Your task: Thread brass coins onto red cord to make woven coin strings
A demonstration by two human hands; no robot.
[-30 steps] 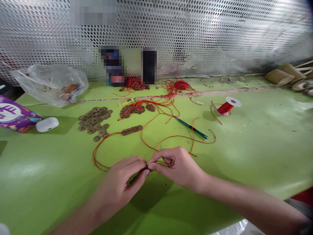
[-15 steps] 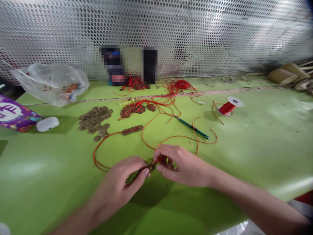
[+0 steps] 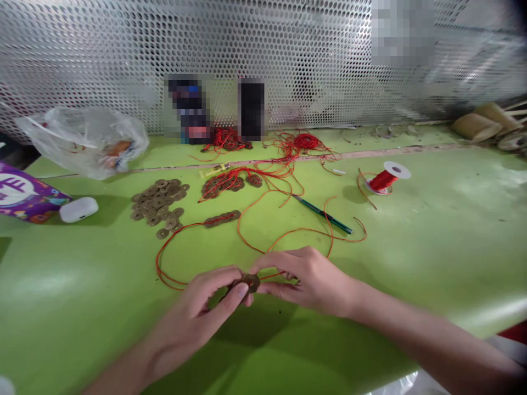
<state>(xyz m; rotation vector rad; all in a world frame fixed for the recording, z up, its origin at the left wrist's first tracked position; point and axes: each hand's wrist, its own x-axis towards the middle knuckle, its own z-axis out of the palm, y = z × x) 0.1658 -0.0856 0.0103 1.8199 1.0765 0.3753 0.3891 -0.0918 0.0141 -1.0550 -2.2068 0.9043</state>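
Note:
Bronze coins with centre holes are pinched between the thumb and fingers of my left hand, red cord running through them. My right hand touches the front coin's edge with its fingertips, the thumb just below; the cord passes between its fingers. Beyond my hands lies a row of overlapping coins laced with red cord, its long tails curving left. A heap of loose coins is at the left, and tied coin bundles lie beside it.
A green pen-like tool lies behind my right hand. Farther right stands a red cord spool. A white case, a purple box and a plastic bag are at the left. Tangled red cord lies near the perforated metal panel.
The fingers of my right hand have moved left onto the coin and spread apart slightly. The front coin now faces the camera more. My left hand has barely shifted.

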